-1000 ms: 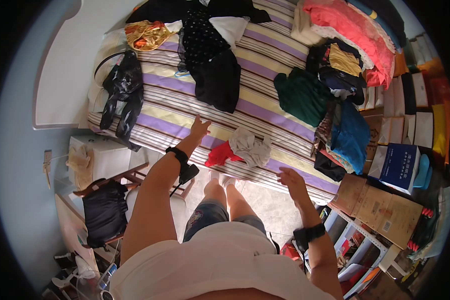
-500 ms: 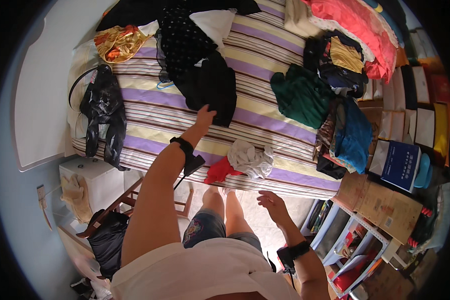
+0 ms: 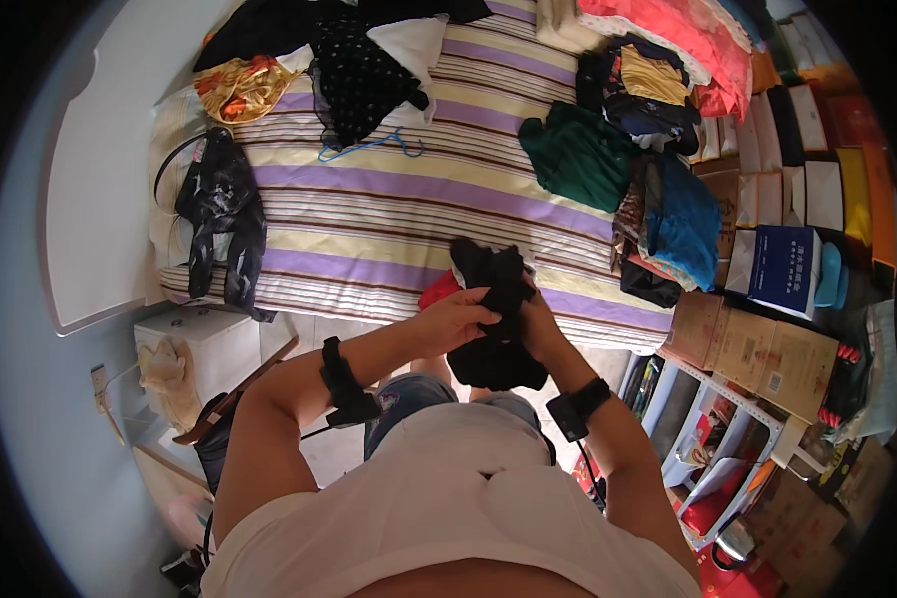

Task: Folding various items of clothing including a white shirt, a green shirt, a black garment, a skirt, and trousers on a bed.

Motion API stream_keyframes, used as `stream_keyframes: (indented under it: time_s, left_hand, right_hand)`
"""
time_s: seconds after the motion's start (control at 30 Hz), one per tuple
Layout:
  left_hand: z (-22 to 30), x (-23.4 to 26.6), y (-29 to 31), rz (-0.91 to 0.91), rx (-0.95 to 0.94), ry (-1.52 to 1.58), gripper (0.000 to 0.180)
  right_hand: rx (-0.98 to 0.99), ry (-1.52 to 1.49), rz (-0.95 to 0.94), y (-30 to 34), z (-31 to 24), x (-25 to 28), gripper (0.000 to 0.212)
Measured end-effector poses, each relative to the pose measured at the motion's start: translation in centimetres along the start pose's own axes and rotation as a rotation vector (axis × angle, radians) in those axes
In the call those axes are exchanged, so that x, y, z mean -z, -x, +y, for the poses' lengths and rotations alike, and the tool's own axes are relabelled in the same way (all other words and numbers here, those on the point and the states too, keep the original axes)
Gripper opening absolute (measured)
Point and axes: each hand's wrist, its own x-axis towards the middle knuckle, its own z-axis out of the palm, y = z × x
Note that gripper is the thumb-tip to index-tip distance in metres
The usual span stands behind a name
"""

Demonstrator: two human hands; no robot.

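Both my hands grip a bunched black garment (image 3: 503, 344) in front of my body, over the near edge of the bed. My left hand (image 3: 458, 317) pinches it from the left, thumb on top. On its right side my right hand (image 3: 540, 324) is wrapped round it, its fingers partly hidden by the cloth. The garment's exact kind cannot be made out. Just behind it, a red cloth (image 3: 437, 289) and a bit of white cloth (image 3: 528, 261) show on the bed. Farther back lies a blue clothes hanger (image 3: 369, 147) next to a black dotted sheer garment (image 3: 364, 90).
On the striped bedspread (image 3: 349, 264) lie a dark garment (image 3: 219, 209) at left, an orange patterned cloth (image 3: 244, 88), a green garment (image 3: 578, 154) and a blue garment (image 3: 683, 209). Boxes (image 3: 782, 269) and a shelf rack (image 3: 718, 439) stand at right, a white cabinet (image 3: 204, 339) at left.
The black garment has come off the far part of the bed toward me, baring the blue hanger. My right hand, empty before, now holds it together with my left.
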Motion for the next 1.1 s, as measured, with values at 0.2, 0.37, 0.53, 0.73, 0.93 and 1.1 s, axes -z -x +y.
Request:
stream_keyframes:
  time_s: [0.2, 0.37, 0.53, 0.73, 0.93, 1.1]
  left_hand:
    - [3.0, -3.6, 3.3, 0.197, 0.092, -0.939, 0.029]
    - [3.2, -9.4, 3.6, 0.415, -0.621, -1.595, 0.045]
    - [1.8, -18.8, 4.4, -0.017, -0.392, -1.116, 0.057]
    - [2.9, -21.3, 6.3, 0.153, -0.489, -1.849, 0.027]
    - [3.7, -23.5, 14.7, 0.536, -0.992, -2.482, 0.024]
    - [-0.8, -23.8, 22.5, 1.190, -0.666, -2.385, 0.022]
  right_hand:
    - [0.158, 0.316, -0.242, 3.4, -8.1, -0.4, 0.037]
    - [0.388, 0.650, -0.541, 8.9, -13.9, -3.7, 0.028]
    - [0.418, 0.628, -0.815, 15.1, -18.7, -6.4, 0.020]
    - [0.570, 1.054, -0.798, 19.6, -23.9, -3.9, 0.031]
    - [1.002, 2.040, -0.539, 21.8, -26.4, -1.0, 0.042]
    - [1.516, 2.111, -0.310, 20.7, -29.3, -0.4, 0.025]
